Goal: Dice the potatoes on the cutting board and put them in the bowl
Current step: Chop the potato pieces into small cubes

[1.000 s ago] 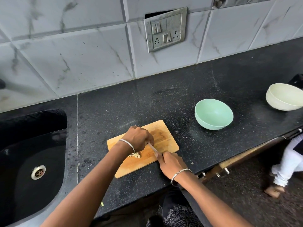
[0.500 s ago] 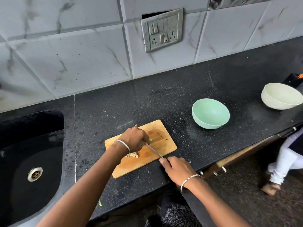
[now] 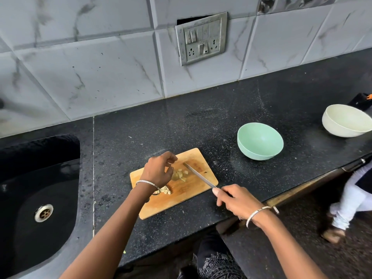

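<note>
Potato dice (image 3: pixel 179 174) lie in a small heap on the wooden cutting board (image 3: pixel 181 200), with a few more cubes (image 3: pixel 166 190) beside the left wrist. The left hand (image 3: pixel 158 172) curls over the heap; whether its fingers pinch a piece cannot be told. The right hand (image 3: pixel 237 200) grips the handle of a knife (image 3: pixel 199 175), forefinger stretched toward the blade, which slants across the board just right of the heap. A green bowl (image 3: pixel 259 140) stands on the black counter (image 3: pixel 181 125) to the right, apart from the board. A cream bowl (image 3: pixel 346 120) sits farther right, and a dark sink (image 3: pixel 40 178) lies to the left.
</note>
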The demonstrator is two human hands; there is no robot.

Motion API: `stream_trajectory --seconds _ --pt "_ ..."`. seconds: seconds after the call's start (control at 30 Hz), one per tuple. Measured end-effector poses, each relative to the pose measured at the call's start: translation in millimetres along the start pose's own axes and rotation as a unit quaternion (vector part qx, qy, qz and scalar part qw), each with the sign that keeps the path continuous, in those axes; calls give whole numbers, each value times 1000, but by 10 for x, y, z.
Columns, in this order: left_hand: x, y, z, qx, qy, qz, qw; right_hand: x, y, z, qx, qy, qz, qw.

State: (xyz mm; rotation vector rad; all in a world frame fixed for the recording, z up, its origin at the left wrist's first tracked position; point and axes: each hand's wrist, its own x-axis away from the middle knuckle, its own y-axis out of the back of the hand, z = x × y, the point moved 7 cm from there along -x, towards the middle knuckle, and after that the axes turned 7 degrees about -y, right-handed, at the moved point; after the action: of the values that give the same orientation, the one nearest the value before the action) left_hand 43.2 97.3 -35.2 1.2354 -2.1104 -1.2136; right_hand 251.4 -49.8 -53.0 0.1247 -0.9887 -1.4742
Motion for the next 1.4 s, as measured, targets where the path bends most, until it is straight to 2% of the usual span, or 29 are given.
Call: stream_trajectory --seconds 0.1,0.2,0.3,0.43,0.6,1.03,1.4 --pt "93 61 -7 -60 34 -39 997 3 -231 127 -8 9 -17 1000" --pt "150 -1 -23 -123 71 -16 990 5 -477 255 24 13 -22 999" --pt "159 -94 -4 -140 113 15 984 -33 -634 266 64 -2 -32 997" --pt "162 -167 21 -113 132 12 985 -19 -706 243 110 -10 -65 992" --pt "139 -212 -35 -87 115 -12 989 48 -589 236 130 -17 -117 984" --pt "218 -266 -92 11 117 -96 988 15 -521 264 92 10 -89 992" --pt "252 -269 -15 75 135 -120 981 27 -492 378 151 21 -82 985"
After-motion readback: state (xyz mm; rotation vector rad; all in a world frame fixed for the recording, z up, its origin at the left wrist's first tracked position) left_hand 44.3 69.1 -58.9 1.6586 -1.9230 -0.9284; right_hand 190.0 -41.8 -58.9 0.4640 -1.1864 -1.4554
